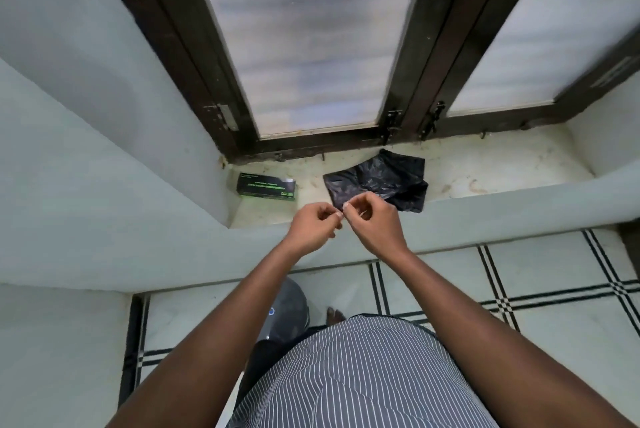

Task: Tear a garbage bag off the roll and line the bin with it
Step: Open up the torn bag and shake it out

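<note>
A black garbage bag point(381, 181) lies crumpled and partly folded on the pale window sill point(485, 167). My right hand point(372, 223) pinches the bag's near corner between thumb and fingers. My left hand point(313, 226) is right beside it, fingertips pinched together at the same corner; whether it grips plastic is hard to tell. A black box with green print point(266, 188), apparently the bag packaging, rests on the sill to the left. The dark round bin point(294, 306) stands on the floor below the sill, partly hidden by my left forearm and body.
A dark-framed window with frosted panes point(311, 46) rises behind the sill. Pale walls close in on the left and right. The floor point(554, 289) has light tiles with black stripes. A bare foot point(334, 315) shows next to the bin.
</note>
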